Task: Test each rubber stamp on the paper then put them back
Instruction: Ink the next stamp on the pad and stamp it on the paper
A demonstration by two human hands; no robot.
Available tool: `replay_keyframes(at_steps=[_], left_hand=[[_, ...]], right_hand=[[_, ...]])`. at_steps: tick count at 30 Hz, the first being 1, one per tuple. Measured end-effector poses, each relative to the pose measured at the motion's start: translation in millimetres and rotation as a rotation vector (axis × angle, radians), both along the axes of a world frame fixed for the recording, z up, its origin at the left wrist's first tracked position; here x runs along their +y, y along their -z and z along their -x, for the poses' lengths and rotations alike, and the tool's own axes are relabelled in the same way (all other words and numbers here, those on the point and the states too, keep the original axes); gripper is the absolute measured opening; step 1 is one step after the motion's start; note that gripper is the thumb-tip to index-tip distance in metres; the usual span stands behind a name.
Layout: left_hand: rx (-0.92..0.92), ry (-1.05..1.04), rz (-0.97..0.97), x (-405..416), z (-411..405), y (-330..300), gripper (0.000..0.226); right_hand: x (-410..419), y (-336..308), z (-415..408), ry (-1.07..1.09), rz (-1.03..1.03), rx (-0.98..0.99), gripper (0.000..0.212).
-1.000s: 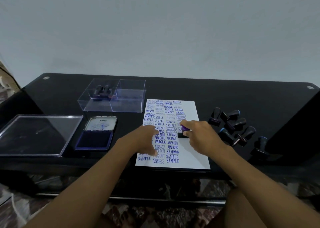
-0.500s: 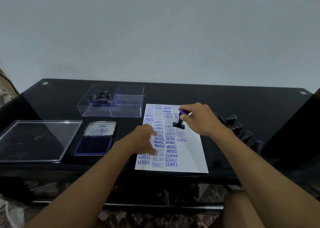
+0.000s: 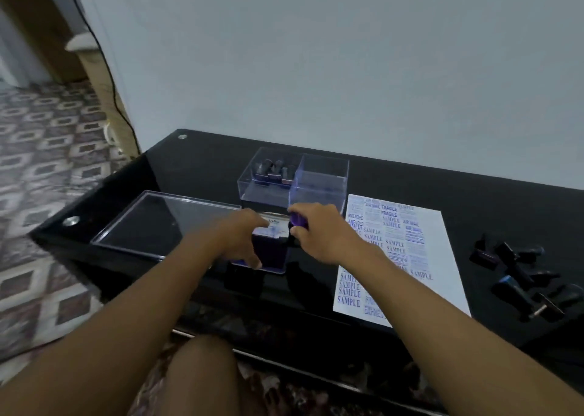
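Observation:
My right hand (image 3: 320,232) grips a purple-handled rubber stamp (image 3: 298,220) over the right edge of the open blue ink pad (image 3: 271,253). My left hand (image 3: 241,237) rests on the ink pad's left side with fingers spread, holding it down. The white paper (image 3: 437,257), covered in blue stamp prints, lies to the right. Several black stamps (image 3: 521,276) lie loose on the table at the far right. A clear two-compartment box (image 3: 294,178) behind the pad holds a few stamps (image 3: 273,169) in its left half.
A clear flat lid (image 3: 164,223) lies left of the ink pad on the black glass table (image 3: 458,188). The table's left corner and front edge are close. A patterned floor and a dangling black cable (image 3: 107,77) are at the left.
My right hand has carried the purple stamp left from the paper to the ink pad. My left hand has shifted from the paper onto the ink pad. The view has swung left.

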State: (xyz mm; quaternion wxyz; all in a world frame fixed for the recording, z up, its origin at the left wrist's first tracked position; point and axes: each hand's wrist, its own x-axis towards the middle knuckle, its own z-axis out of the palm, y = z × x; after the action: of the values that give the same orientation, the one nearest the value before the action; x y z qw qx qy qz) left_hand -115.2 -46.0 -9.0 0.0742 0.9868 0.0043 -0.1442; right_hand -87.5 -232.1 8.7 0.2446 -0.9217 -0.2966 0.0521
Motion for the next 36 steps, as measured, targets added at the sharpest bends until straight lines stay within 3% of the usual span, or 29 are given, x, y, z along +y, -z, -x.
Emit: replay_keyframes(at_steps=[6,12,22,25,30,36], left_hand=[[0.091,0.015,-0.059,23,-3,9,0.102],[0.057,0.053,0.006,30,-7,14,0.071],[0.068,0.059,0.012,31,-11,17,0.067],[0.06,0.053,0.015,31,-10,17,0.069],[0.046,0.04,0.065,31,-11,19,0.068],[0.035,0.058,0.029,31,-12,23,0.068]], right_hand=[[50,9,-4,-0.118,0.093,0.007,0.034],[58,27,-5,-0.177,0.084,-0.031,0.018],[64,36,-23,-0.181,0.091,-0.092,0.009],[69,35,-32,-0.198,0.165,-0.088,0.009],[59,39,-11,-0.206,0.023,-0.102,0.014],[53,43,4,-0.205,0.041,-0.089,0.017]])
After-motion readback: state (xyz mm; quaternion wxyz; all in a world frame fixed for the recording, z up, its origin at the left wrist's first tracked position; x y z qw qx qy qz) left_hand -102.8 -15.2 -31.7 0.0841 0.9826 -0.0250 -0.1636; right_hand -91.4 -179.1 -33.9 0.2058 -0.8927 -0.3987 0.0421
